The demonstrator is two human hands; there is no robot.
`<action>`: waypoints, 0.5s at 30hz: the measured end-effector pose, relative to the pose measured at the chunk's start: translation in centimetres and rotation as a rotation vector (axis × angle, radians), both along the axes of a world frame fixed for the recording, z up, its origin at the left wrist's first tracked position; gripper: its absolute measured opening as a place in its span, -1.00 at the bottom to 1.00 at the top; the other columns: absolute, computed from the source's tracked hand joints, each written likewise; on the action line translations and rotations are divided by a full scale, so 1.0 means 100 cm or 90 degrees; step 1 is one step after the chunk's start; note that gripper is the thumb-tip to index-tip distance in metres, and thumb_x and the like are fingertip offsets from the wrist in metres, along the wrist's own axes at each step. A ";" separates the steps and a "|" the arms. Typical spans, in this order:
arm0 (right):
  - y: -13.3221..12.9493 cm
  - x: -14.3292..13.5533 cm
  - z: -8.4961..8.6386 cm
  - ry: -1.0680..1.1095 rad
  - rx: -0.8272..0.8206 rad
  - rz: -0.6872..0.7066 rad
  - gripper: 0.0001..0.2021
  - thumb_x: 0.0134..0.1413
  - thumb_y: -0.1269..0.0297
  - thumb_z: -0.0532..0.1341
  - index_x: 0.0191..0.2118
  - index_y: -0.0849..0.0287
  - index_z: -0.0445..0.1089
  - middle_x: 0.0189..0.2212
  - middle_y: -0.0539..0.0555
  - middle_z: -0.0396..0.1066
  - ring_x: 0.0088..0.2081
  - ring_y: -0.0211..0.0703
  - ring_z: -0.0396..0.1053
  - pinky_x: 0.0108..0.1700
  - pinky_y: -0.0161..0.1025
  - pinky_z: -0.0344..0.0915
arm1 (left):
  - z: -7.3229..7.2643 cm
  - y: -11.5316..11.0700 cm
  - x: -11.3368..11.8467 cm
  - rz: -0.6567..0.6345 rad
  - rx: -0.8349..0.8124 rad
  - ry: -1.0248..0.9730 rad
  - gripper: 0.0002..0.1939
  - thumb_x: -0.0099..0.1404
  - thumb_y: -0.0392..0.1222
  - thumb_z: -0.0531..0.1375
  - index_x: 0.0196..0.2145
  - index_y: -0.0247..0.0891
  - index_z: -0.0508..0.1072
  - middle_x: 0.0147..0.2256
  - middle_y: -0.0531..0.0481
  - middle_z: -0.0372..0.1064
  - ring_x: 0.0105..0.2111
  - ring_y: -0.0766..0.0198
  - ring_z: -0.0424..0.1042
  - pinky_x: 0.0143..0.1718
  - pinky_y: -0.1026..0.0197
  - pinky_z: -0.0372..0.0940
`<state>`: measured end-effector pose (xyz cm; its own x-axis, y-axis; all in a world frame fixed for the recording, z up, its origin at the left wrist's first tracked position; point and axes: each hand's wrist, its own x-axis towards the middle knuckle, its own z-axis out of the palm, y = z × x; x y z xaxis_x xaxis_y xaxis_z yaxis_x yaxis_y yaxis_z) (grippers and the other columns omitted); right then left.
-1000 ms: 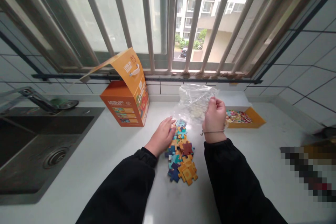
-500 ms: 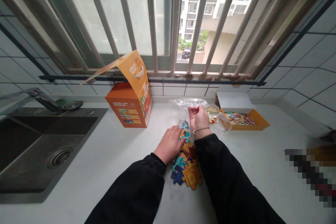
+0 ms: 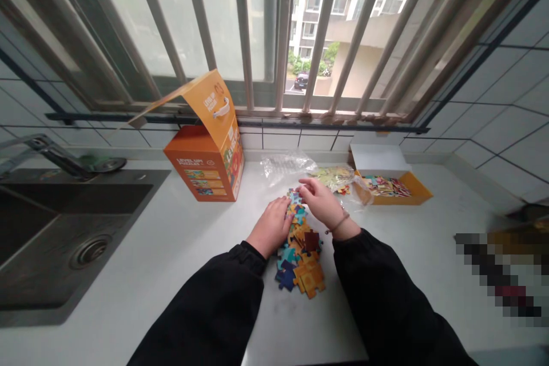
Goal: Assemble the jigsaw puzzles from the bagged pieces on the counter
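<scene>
A long heap of jigsaw puzzle pieces, in yellow, blue, teal and dark red, lies on the white counter in front of me. My left hand rests along the heap's left side, fingers stretched out and touching the pieces. At the far end of the heap, my right hand is held with its fingers loosely bent and apart, pointing left. Nothing shows in its grasp. Just beyond both hands, a crumpled clear plastic bag lies on the counter.
An orange puzzle box stands with its lid raised at the back left. A sink with a faucet is at far left. Back right, a yellow tray box holds more pieces, beside another plastic bag with pieces. Window bars rise behind.
My right hand has gone from a closed pose near the plastic bag to a looser one at the heap's far end. The bag now lies flatter, further left. My left hand stays on the pieces.
</scene>
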<state>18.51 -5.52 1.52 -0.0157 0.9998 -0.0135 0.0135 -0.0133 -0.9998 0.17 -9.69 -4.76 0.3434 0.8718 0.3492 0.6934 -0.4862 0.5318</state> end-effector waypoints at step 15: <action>-0.105 0.061 -0.055 -0.556 0.271 0.083 -0.48 0.18 0.12 0.50 0.19 0.11 0.46 0.02 0.23 0.57 0.06 0.17 0.54 0.13 0.12 0.50 | 0.036 -0.056 -0.028 -0.118 -0.004 -0.033 -0.55 0.39 -0.04 0.44 0.17 -0.11 0.54 0.26 -0.19 0.46 0.29 -0.06 0.42 0.36 -0.18 0.34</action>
